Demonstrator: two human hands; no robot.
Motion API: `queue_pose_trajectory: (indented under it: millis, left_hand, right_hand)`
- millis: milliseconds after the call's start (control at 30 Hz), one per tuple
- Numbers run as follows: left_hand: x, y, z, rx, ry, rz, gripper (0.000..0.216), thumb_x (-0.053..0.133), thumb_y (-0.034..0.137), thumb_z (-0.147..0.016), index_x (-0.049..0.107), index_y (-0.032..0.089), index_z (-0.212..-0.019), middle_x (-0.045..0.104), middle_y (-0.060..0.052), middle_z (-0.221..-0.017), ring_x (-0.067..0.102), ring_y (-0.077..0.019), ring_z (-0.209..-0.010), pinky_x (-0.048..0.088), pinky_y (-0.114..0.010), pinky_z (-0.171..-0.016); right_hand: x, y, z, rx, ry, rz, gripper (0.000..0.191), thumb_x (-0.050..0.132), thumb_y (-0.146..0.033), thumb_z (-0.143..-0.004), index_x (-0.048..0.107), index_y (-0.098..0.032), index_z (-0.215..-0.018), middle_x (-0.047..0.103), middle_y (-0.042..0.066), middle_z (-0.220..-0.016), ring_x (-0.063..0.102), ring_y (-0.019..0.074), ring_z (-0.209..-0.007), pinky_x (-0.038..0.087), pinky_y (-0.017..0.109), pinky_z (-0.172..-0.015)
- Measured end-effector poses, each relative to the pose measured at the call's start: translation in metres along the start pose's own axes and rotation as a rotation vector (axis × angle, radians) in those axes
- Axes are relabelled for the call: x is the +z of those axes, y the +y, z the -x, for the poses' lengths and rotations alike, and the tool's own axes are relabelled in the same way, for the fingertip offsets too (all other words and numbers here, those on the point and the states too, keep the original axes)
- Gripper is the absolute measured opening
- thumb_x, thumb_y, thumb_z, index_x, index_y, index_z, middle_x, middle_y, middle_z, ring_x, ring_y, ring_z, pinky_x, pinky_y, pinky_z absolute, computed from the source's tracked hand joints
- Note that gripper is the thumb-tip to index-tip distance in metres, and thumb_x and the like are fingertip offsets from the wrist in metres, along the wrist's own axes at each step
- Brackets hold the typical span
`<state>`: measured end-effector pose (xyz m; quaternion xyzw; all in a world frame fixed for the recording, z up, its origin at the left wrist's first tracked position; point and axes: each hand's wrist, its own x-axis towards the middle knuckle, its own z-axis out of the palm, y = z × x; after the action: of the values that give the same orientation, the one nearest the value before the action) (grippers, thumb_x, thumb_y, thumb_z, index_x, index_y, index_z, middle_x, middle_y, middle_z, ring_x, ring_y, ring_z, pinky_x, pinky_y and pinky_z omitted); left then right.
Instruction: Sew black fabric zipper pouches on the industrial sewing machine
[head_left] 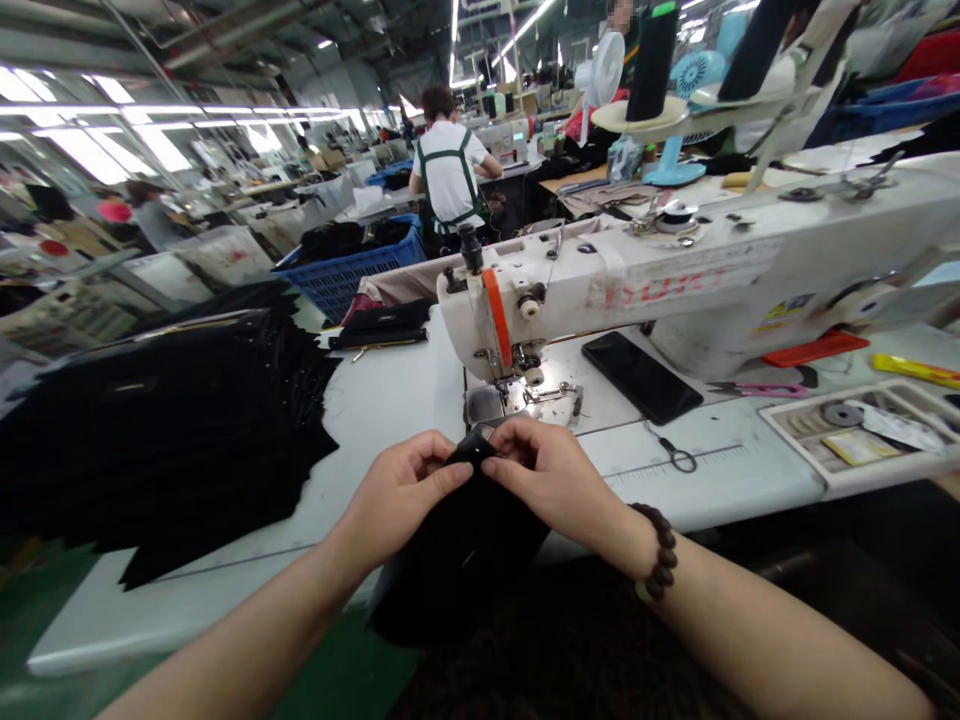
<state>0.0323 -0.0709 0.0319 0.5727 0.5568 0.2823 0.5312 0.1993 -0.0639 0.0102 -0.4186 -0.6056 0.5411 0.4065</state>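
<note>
Both hands pinch the upper edge of a black fabric piece, which hangs down over the table's front edge. My left hand grips it from the left, thumb on top. From the right, my right hand presses thumb and fingers together on the same edge, close to the left thumb. A small light patch shows at the folded tip between them. Just beyond the fingertips is the needle area of a white sewing machine. What the curled fingers do underneath is hidden.
A tall stack of black pieces covers the table's left side. A black zippered pouch lies behind. To the right are a phone, small thread snips and a parts tray. A co-worker sits ahead, beside a blue basket.
</note>
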Motion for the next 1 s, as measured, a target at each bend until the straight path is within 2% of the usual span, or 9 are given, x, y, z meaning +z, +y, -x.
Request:
queue_pose_trajectory:
  millis: [133,300,467,567,700,800,900,1000]
  left_hand:
    - [0.002,0.001,-0.001,0.052,0.039,-0.088,0.024,0.06,0.037,-0.068,0.051,0.016,-0.067,0.051,0.004,-0.059,0.047,-0.0103,-0.054,0.037,-0.021,-0.051]
    - [0.005,0.0,0.0,0.177,0.109,-0.263,0.02,0.056,0.034,-0.072,0.053,0.016,-0.065,0.054,0.002,-0.062,0.051,-0.0127,-0.061,0.04,-0.023,-0.059]
    - [0.008,-0.002,0.0,0.159,0.139,-0.275,0.021,0.054,0.035,-0.073,0.052,0.016,-0.065,0.053,0.002,-0.061,0.05,-0.0125,-0.058,0.04,-0.022,-0.055]
    - [0.008,0.0,0.0,0.156,0.13,-0.244,0.019,0.056,0.033,-0.072,0.052,0.016,-0.065,0.053,0.002,-0.061,0.05,-0.012,-0.058,0.039,-0.021,-0.055]
    - [0.005,0.002,-0.005,0.08,0.005,-0.123,0.018,0.059,0.031,-0.072,0.057,0.014,-0.076,0.058,0.0,-0.067,0.053,-0.0135,-0.064,0.04,-0.022,-0.06]
    - [0.003,-0.003,-0.009,-0.005,-0.076,0.1,0.021,0.059,0.034,-0.075,0.059,0.014,-0.083,0.059,0.0,-0.07,0.052,-0.0128,-0.065,0.04,-0.023,-0.062]
    - [0.004,-0.01,-0.013,-0.072,-0.093,0.345,0.022,0.062,0.033,-0.073,0.06,0.013,-0.082,0.057,0.001,-0.065,0.05,-0.0108,-0.06,0.04,-0.022,-0.06]
    - [0.006,-0.014,-0.014,-0.121,-0.08,0.452,0.023,0.068,0.031,-0.068,0.059,0.012,-0.077,0.056,0.001,-0.062,0.05,-0.0095,-0.057,0.039,-0.021,-0.058]
  right_hand:
    - [-0.001,0.0,-0.001,0.002,-0.013,-0.004,0.005,0.055,-0.014,-0.071,0.054,-0.015,-0.066,0.052,-0.003,-0.06,0.047,0.0087,-0.057,0.036,0.02,-0.053]
    - [-0.001,0.003,-0.001,-0.002,0.044,0.084,0.01,0.054,-0.014,-0.07,0.053,-0.015,-0.061,0.052,-0.004,-0.057,0.046,0.0089,-0.055,0.034,0.02,-0.051]
    - [0.002,0.008,-0.003,-0.06,0.082,0.093,0.008,0.055,-0.014,-0.07,0.055,-0.016,-0.062,0.051,-0.005,-0.056,0.045,0.0082,-0.053,0.033,0.019,-0.05]
    - [0.004,0.009,-0.005,-0.021,0.072,0.01,0.008,0.053,-0.013,-0.069,0.055,-0.015,-0.061,0.049,-0.005,-0.054,0.044,0.0078,-0.052,0.032,0.018,-0.048]
    - [0.004,0.009,-0.006,0.044,0.044,-0.072,0.008,0.052,-0.013,-0.068,0.054,-0.014,-0.06,0.047,-0.005,-0.052,0.041,0.0072,-0.049,0.03,0.018,-0.045]
    - [0.002,0.009,-0.006,0.013,0.017,-0.09,0.009,0.052,-0.016,-0.069,0.054,-0.015,-0.06,0.047,-0.005,-0.052,0.04,0.0071,-0.049,0.03,0.018,-0.045]
    - [0.001,0.01,-0.005,-0.033,-0.017,-0.117,0.009,0.052,-0.019,-0.071,0.055,-0.015,-0.063,0.051,-0.004,-0.056,0.043,0.0077,-0.052,0.034,0.019,-0.049]
    - [0.0,0.012,-0.005,-0.029,-0.027,-0.117,0.009,0.052,-0.02,-0.072,0.056,-0.015,-0.065,0.052,-0.004,-0.058,0.045,0.0083,-0.054,0.035,0.02,-0.052]
